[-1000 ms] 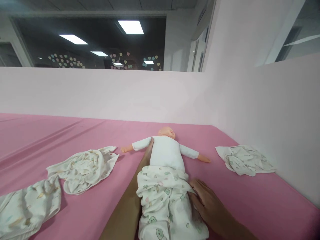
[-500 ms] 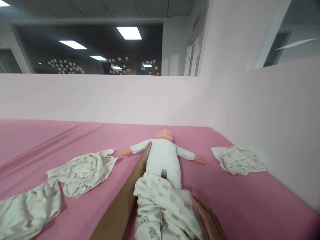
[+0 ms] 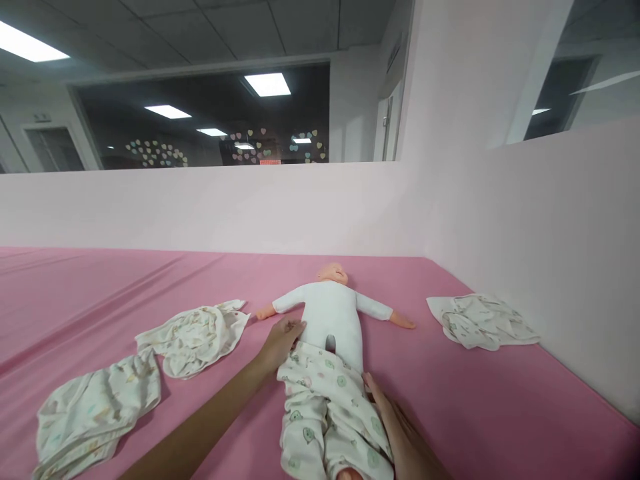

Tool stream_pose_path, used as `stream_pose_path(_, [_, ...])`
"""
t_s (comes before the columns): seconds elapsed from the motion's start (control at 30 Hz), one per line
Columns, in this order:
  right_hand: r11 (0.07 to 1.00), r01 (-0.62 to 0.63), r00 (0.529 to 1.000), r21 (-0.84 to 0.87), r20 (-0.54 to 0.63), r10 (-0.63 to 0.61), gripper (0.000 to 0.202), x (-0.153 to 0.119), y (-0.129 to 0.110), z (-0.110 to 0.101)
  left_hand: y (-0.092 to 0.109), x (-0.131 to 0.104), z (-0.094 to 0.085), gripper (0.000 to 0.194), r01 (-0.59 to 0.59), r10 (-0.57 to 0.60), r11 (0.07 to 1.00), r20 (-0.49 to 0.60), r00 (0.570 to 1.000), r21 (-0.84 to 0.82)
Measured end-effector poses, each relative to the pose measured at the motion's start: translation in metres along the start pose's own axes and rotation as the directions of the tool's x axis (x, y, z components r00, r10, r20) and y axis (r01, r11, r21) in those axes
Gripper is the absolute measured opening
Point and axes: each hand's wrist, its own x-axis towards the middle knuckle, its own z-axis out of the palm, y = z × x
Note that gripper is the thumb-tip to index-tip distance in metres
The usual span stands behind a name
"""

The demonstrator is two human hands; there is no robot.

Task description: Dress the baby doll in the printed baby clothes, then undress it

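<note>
1. Cloth (image 3: 100, 413) lies folded at eight o'clock from the doll's (image 3: 333, 307) tummy; a rumpled bundle (image 3: 200, 337) sits at nine.
2. Left hand (image 3: 283, 343), eight o'clock, close in: fingers bent together. I can't tell if they pinch anything.
3. Pants (image 3: 333, 400) cover the legs, six o'clock. I guess shifting them is the step now; next needs both sides held evenly.
4. Right hand (image 3: 403, 433), five o'clock, lies along them; its grip is hidden.
5. Crumpled cloth (image 3: 483, 323), three o'clock.
</note>
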Motion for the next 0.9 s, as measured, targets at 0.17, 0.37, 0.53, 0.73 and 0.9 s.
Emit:
stream_pose_path(0.17, [1.0, 0.022, 1.0, 0.003, 0.011, -0.023, 0.099, -0.003, -0.004, 0.002, -0.01, -0.065, -0.023, 0.04, -0.075, 0.07, 0.997, 0.149, 0.986, 0.029])
stream_pose_path(0.37, [1.0, 0.007, 0.998, 0.03, 0.069, -0.009, 0.101, -0.01, -0.002, -0.005, -0.022, -0.137, -0.029, 0.095, -0.253, 0.201, 0.961, 0.352, 0.914, 0.108])
stream_pose_path(0.53, [0.951, 0.044, 0.997, 0.305, 0.049, -0.062, 0.074, -0.018, -0.021, -0.009, -0.026, -0.155, -0.009, 0.104, -0.337, 0.278, 0.908, 0.244, 0.929, 0.25])
stream_pose_path(0.73, [0.934, -0.096, 0.988, 0.344, -0.081, 0.131, 0.057, -0.035, -0.04, 0.0, -0.013, -0.172, 0.007, 0.064, -0.343, 0.32, 0.896, 0.126, 0.939, 0.28])
stream_pose_path(0.9, [0.931, -0.149, 0.983, 0.332, -0.055, 0.177, 0.051, -0.041, -0.052, -0.01, -0.008, -0.187, 0.019, 0.035, -0.368, 0.371, 0.916, 0.013, 0.929, 0.158])
